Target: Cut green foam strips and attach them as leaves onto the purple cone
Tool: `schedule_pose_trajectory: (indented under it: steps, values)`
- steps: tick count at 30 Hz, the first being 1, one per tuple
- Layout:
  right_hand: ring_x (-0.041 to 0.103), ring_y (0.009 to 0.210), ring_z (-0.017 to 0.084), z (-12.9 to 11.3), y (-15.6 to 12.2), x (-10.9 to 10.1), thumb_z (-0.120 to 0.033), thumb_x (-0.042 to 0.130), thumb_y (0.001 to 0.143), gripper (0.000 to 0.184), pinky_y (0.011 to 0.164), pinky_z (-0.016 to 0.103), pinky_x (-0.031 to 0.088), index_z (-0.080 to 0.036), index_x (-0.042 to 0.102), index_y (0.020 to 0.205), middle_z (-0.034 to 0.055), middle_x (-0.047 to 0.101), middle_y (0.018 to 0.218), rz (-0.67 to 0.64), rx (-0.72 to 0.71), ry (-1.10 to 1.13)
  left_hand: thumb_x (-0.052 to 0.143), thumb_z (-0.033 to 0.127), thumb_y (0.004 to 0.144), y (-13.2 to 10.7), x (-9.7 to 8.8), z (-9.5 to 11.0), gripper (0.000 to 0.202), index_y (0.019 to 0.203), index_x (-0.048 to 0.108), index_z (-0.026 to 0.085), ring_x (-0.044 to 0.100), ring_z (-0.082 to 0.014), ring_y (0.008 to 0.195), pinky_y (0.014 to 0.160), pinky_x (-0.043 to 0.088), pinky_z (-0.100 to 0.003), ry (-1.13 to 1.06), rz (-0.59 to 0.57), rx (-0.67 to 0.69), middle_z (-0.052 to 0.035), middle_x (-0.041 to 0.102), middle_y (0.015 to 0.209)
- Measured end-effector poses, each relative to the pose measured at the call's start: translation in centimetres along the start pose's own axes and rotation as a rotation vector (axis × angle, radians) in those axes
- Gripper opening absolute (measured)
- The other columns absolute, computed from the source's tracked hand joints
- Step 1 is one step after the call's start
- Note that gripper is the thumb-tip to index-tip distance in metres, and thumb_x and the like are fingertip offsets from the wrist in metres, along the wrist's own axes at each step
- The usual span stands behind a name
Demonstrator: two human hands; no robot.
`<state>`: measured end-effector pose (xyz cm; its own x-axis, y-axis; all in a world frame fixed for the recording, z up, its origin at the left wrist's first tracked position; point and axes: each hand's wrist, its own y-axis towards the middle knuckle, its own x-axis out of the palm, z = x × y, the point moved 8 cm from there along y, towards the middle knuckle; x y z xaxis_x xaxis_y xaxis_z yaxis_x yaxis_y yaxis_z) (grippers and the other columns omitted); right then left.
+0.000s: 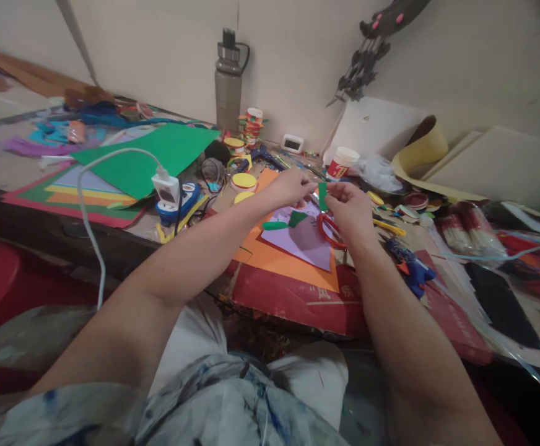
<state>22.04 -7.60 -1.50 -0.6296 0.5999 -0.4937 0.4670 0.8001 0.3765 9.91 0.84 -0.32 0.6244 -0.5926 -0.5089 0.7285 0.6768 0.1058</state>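
My right hand [350, 210] pinches a small green paper strip [322, 197], held upright above the work area. Close by on the left, my left hand [293, 187] has its fingers curled in, with the tips near the strip's edge; whatever they hold is hidden. Scissors with red handles [331, 231] lie just below my right hand, their blades mostly out of sight. Beneath both hands is a purple sheet [304, 244] on an orange sheet [293, 266]. Two green cut pieces, an oval one [275, 226] and an angular one [296, 218], rest on the purple sheet.
A grey bottle [228, 93] stands against the wall. Large green paper [153, 158] and a blue power strip [177, 203] are at left. Beyond my hands are yellow-topped discs [244, 181] and a white-red cup [343, 162]. A blue glue gun [416, 275] lies at right.
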Motion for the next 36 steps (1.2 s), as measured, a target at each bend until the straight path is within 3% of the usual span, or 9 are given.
schedule_pose_trajectory:
  steps: [4, 11, 13, 18, 24, 31, 36]
  values:
    - [0.063, 0.073, 0.014, 0.9, -0.1, 0.0, -0.020, 0.063, 0.074, 0.021, 0.068, 0.027, 0.052, -0.020, 0.061, 0.095, 0.0007, 0.067, 0.084, 0.102, 0.134, 0.256, 0.057, 0.021, 0.102, 0.1, 1.4, -0.1, 0.023, 0.080, 0.063, 0.014, 0.067, -0.0096, 0.059, 0.059, 0.047, -0.020, -0.377, -0.049, -0.013, -0.0027, 0.068, 0.066]
    - [0.054, 0.062, 0.012, 1.2, -0.3, -0.2, -0.026, 0.065, 0.077, 0.021, 0.060, 0.025, 0.047, -0.022, 0.056, 0.096, -0.0023, 0.061, 0.079, 0.161, 0.175, 0.351, 0.076, 0.050, 0.092, 0.2, 2.0, -0.6, 0.038, 0.086, 0.069, 0.013, 0.068, -0.0080, 0.061, 0.056, 0.045, -0.019, -0.637, -0.083, -0.020, -0.0062, 0.074, 0.080]
    - [0.052, 0.060, 0.011, 1.3, -0.2, 0.0, -0.026, 0.064, 0.077, 0.021, 0.060, 0.026, 0.047, -0.023, 0.055, 0.096, -0.0034, 0.059, 0.078, 0.149, 0.161, 0.376, 0.080, 0.045, 0.089, 0.3, 1.8, -0.7, 0.034, 0.085, 0.070, 0.013, 0.066, -0.0070, 0.061, 0.054, 0.043, -0.019, -0.616, -0.051, -0.006, -0.0040, 0.072, 0.077]
    - [0.064, 0.078, 0.015, -0.1, -0.4, -0.3, -0.024, 0.063, 0.081, 0.027, 0.073, 0.029, 0.055, -0.022, 0.058, 0.107, 0.0021, 0.067, 0.092, 0.120, 0.010, 0.263, 0.076, 0.022, 0.087, 0.2, 0.5, -0.4, 0.014, 0.077, 0.070, 0.016, 0.053, -0.0048, 0.056, 0.055, 0.040, -0.021, -0.472, 0.105, 0.078, 0.0031, 0.062, 0.065]
    - [0.067, 0.092, 0.021, -2.5, -1.2, -0.7, -0.026, 0.072, 0.084, 0.074, 0.078, 0.039, 0.060, -0.028, 0.047, 0.153, 0.0138, 0.062, 0.134, 0.014, -0.158, -0.051, 0.069, 0.017, 0.089, -0.3, -0.6, 0.4, 0.020, 0.069, 0.064, 0.018, 0.049, -0.0068, 0.056, 0.055, 0.038, -0.024, -0.397, 0.156, 0.085, 0.0023, 0.058, 0.061]
    - [0.065, 0.093, 0.023, -2.0, -1.0, -0.2, -0.027, 0.074, 0.089, 0.071, 0.083, 0.048, 0.063, -0.031, 0.050, 0.156, 0.0135, 0.058, 0.132, 0.014, -0.356, -0.172, 0.068, 0.015, 0.087, -0.4, -0.6, 0.8, 0.024, 0.066, 0.059, 0.015, 0.045, -0.0050, 0.053, 0.054, 0.032, -0.023, -0.384, 0.164, 0.084, 0.0047, 0.051, 0.057]
    - [0.065, 0.107, 0.029, -1.7, -1.2, -0.3, -0.032, 0.077, 0.090, 0.079, 0.092, 0.057, 0.061, -0.036, 0.041, 0.161, 0.0142, 0.053, 0.136, 0.073, -0.464, -0.174, 0.066, 0.011, 0.085, -0.5, -0.8, 0.9, 0.022, 0.065, 0.058, 0.016, 0.041, -0.0045, 0.051, 0.053, 0.029, -0.023, -0.381, 0.199, 0.087, 0.0059, 0.049, 0.056]
